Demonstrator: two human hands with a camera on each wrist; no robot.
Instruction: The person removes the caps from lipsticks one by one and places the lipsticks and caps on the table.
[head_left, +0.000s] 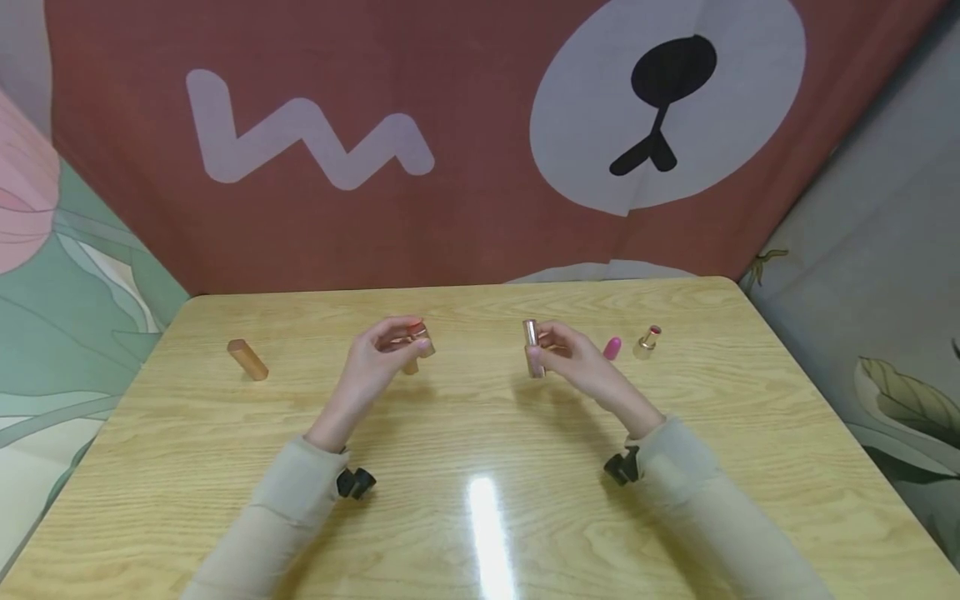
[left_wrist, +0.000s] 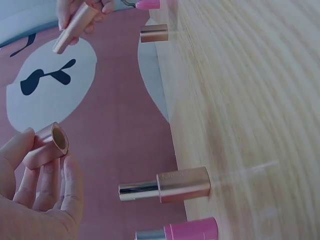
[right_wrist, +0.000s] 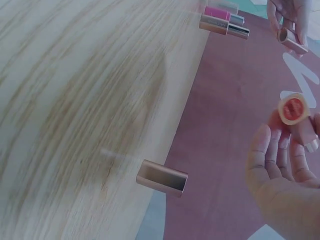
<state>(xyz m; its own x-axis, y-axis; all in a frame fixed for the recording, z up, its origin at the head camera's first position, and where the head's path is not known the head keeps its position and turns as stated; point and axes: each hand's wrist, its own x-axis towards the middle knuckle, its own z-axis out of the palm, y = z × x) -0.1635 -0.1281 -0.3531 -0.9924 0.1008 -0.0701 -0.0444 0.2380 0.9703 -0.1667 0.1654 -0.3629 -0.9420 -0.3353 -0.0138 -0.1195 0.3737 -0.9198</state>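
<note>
My left hand pinches a rose-gold lipstick cap between thumb and fingers, held above the table; its hollow end shows in the left wrist view. Held up opposite it, in my right hand, is a slim rose-gold lipstick tube with a shiny metal section. The right wrist view shows a red label on the tube's end. Cap and tube are apart. Partly behind the left hand stands a gold piece. An uncapped rose-gold lipstick base stands on the table in the left wrist view.
A copper-coloured case is at the table's left. Toward the right are a bright pink piece and a small gold lipstick with a red top. Wrist views show a pink lipstick base and a rose-gold cap. A printed cloth hangs behind.
</note>
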